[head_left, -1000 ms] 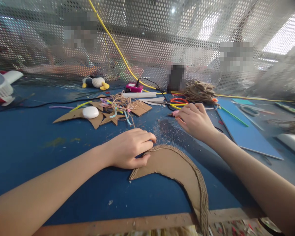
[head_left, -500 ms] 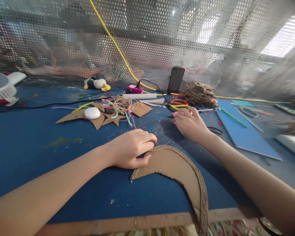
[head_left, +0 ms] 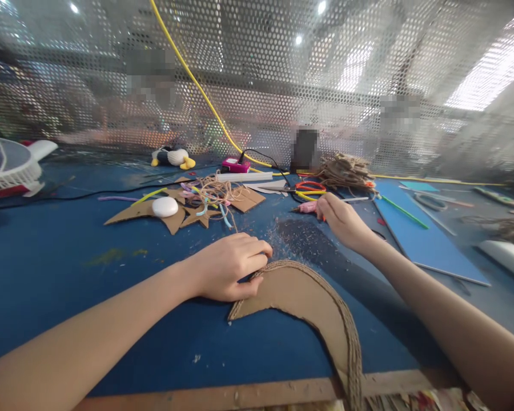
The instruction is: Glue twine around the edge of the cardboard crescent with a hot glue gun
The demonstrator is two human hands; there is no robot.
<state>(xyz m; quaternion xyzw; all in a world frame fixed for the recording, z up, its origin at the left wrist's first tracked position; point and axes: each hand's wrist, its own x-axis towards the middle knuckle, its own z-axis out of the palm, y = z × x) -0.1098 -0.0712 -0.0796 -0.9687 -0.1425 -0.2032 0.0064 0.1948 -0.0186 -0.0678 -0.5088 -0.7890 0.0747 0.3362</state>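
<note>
A cardboard crescent (head_left: 321, 297) lies near the table's front edge, its lower tip reaching past it. Rows of twine (head_left: 352, 337) run along its outer rim. My left hand (head_left: 233, 265) is closed on the crescent's upper left end, thumb on the cardboard and fingers curled over the twine edge. Farther back, my right hand (head_left: 342, 220) is closed around a pink glue gun (head_left: 306, 208), whose nozzle points left. The gun's handle is mostly hidden by my fingers. A loose strand of twine runs from a tangle (head_left: 216, 191) towards my left hand.
Beyond my hands lie cardboard cutouts (head_left: 131, 212), a white oval object (head_left: 165, 206), scissors (head_left: 310, 187) and a twine bundle (head_left: 346, 170). A blue board (head_left: 428, 240) is on the right, a white basket (head_left: 12, 165) on the left. Perforated metal mesh (head_left: 257, 74) stands behind.
My right hand has shifted slightly right, and more of the pink glue gun shows. My left hand keeps its place on the crescent. The whole view has tilted up a little.
</note>
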